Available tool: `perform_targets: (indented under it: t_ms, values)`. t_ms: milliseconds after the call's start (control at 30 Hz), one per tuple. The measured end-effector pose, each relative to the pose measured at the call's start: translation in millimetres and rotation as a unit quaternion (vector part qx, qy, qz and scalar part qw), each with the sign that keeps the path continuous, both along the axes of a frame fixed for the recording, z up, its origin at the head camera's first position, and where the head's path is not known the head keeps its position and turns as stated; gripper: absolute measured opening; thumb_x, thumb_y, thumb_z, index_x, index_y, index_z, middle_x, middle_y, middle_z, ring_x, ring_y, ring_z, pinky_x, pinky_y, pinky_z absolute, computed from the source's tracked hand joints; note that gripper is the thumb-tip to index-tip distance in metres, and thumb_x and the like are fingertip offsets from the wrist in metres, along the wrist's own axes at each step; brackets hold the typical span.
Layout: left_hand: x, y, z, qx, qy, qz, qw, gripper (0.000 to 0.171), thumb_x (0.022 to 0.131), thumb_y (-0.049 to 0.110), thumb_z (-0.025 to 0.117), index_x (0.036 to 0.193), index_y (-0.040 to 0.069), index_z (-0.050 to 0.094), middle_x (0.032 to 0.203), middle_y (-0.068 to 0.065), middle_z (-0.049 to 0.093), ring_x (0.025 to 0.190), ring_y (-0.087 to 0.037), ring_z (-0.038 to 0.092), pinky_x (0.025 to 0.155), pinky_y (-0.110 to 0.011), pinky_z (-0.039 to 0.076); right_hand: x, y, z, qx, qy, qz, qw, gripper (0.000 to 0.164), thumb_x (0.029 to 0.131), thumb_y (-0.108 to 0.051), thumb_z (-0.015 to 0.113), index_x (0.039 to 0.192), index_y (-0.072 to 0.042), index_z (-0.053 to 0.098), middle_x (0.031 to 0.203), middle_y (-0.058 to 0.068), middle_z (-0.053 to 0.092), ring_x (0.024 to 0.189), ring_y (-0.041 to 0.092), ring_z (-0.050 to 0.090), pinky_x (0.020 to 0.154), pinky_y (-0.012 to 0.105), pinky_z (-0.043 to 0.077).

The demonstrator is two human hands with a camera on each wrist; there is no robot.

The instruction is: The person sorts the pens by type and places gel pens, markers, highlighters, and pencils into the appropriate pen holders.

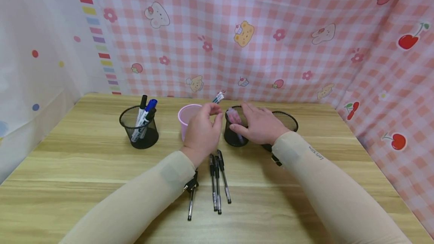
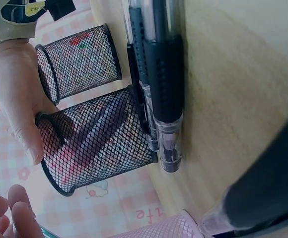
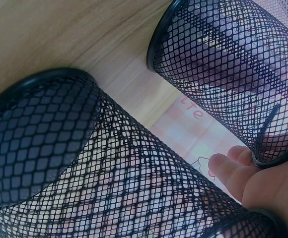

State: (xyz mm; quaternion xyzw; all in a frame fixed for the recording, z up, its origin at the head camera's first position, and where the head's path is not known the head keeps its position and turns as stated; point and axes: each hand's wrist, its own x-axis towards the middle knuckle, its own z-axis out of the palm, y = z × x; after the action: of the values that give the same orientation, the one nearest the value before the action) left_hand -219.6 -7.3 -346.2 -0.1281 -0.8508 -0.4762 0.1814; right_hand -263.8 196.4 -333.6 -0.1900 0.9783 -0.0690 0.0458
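My left hand (image 1: pixel 205 127) is in front of the pink mesh pen cup (image 1: pixel 183 125), pinching a few slim white-and-teal pens (image 1: pixel 218 96) that stick up past the fingertips. The fingers (image 2: pixel 24 213) show at the lower left of the left wrist view; little of the pens is visible there. My right hand (image 1: pixel 260 123) grips the rim of a black mesh pen cup (image 1: pixel 234 138), thumb in front and fingers at the back. Pink pens (image 1: pixel 233 116) stand in that cup. Several black-gripped gel pens (image 1: pixel 217 183) lie on the table in front of the cups.
On the left, another black mesh cup (image 1: pixel 149 138) holds black and blue-capped markers (image 1: pixel 142 121). A further black mesh cup (image 1: pixel 288 118) stands to the right, partly behind my right hand. The wooden table (image 1: pixel 84 161) ends at a pink checked curtain (image 1: pixel 203 29).
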Motion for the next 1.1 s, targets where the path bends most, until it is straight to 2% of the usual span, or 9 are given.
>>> perform_targets:
  t_ms: [100,200,367,567,800,967,1100]
  values:
    - [1.9,-1,1.5,-0.003,-0.002,-0.001,1.0000,0.025,0.106,0.017,0.062,0.130,0.008,0.063,0.127,-0.008,0.074,0.116,-0.024,0.072,0.090,-0.035,0.061,-0.2,0,0.0,-0.002,-0.001,-0.001,1.000,0.100,0.103,-0.071,0.043,0.168,-0.002,0.014,0.176,0.017,0.020,0.163,0.032,0.023,0.131,0.061,0.017]
    - [4.5,-2,3.2,-0.005,-0.006,-0.005,1.0000,0.026,0.106,0.016,0.062,0.131,0.009,0.062,0.128,-0.008,0.074,0.098,-0.020,0.074,0.076,-0.032,0.061,0.0,0,-0.1,-0.001,-0.002,-0.001,1.000,0.100,0.103,-0.071,0.043,0.168,-0.002,0.013,0.176,0.016,0.020,0.163,0.032,0.022,0.131,0.061,0.017]
    - [10.3,-5,7.6,-0.013,-0.016,-0.017,0.9996,0.028,0.106,0.019,0.062,0.134,0.011,0.062,0.130,-0.004,0.073,0.069,-0.012,0.065,0.059,-0.027,0.056,0.2,0,0.1,-0.001,-0.003,-0.001,1.000,0.100,0.103,-0.071,0.044,0.168,-0.002,0.013,0.176,0.017,0.019,0.163,0.032,0.023,0.131,0.061,0.017]
    - [17.4,-14,13.6,-0.028,-0.037,-0.038,0.9982,0.031,0.107,0.023,0.061,0.137,0.014,0.060,0.130,-0.002,0.072,0.055,-0.011,0.056,0.048,-0.028,0.052,-0.3,0,0.0,-0.001,-0.007,-0.003,1.000,0.100,0.103,-0.071,0.043,0.168,-0.003,0.011,0.176,0.016,0.019,0.163,0.032,0.022,0.131,0.061,0.017]
    - [22.9,-26,18.1,-0.049,-0.056,-0.054,0.9958,0.031,0.108,0.023,0.059,0.137,0.014,0.059,0.126,-0.003,0.073,0.050,-0.012,0.049,0.043,-0.026,0.043,0.4,-1,0.5,0.001,-0.007,-0.003,1.000,0.099,0.103,-0.070,0.043,0.168,-0.002,0.011,0.176,0.016,0.018,0.163,0.032,0.021,0.131,0.061,0.016]
    - [24.3,-33,18.6,-0.073,-0.062,-0.069,0.9931,0.033,0.107,0.024,0.060,0.138,0.013,0.057,0.121,0.000,0.072,0.057,-0.012,0.057,0.048,-0.028,0.049,0.6,-1,0.9,0.001,-0.004,-0.003,1.000,0.100,0.103,-0.071,0.043,0.168,-0.002,0.012,0.176,0.016,0.019,0.163,0.032,0.022,0.131,0.061,0.017]
    - [26.6,-37,18.6,-0.108,-0.060,-0.084,0.9887,0.035,0.106,0.024,0.063,0.138,0.013,0.058,0.120,0.000,0.074,0.076,-0.011,0.068,0.060,-0.030,0.057,0.3,0,0.9,0.001,-0.002,-0.001,1.000,0.100,0.103,-0.071,0.043,0.168,-0.002,0.012,0.176,0.017,0.020,0.163,0.032,0.022,0.131,0.061,0.017]
